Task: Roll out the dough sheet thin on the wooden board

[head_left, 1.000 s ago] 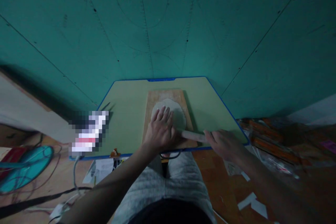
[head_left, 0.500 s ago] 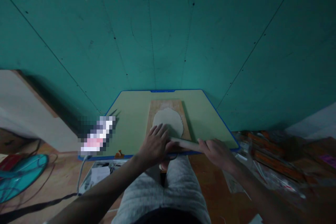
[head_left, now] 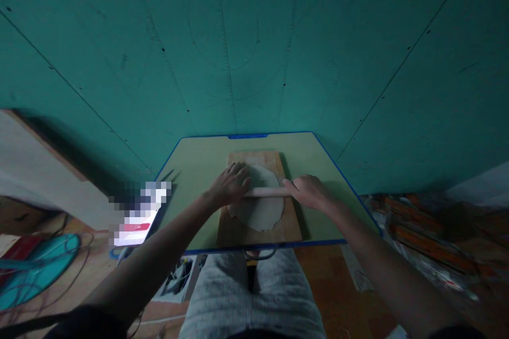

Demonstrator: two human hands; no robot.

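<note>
A pale sheet of rolled dough (head_left: 260, 216) with an uneven edge lies on a wooden board (head_left: 292, 225). Across its middle rests a light-coloured rolling pin (head_left: 265, 192), roughly level from side to side. My left hand (head_left: 233, 184) lies over the pin's left end, palm down, its fingers pointing away from me and partly over the dough. At the right end, my right hand (head_left: 310, 190) is closed round the pin, just past the board's right edge. Both pin ends are hidden under my hands.
The board sits on a small pale-green table (head_left: 194, 161) with a blue rim, against a green wall (head_left: 254, 53). A lit phone (head_left: 139, 222), partly blurred out, is at the table's left edge near my left forearm. Packaged items (head_left: 421, 233) lie on the floor to the right.
Both hands have moved the rolling pin away from me, from the board's near edge to the dough's middle. The pin has gone from slanted to nearly level. The view has shifted slightly.
</note>
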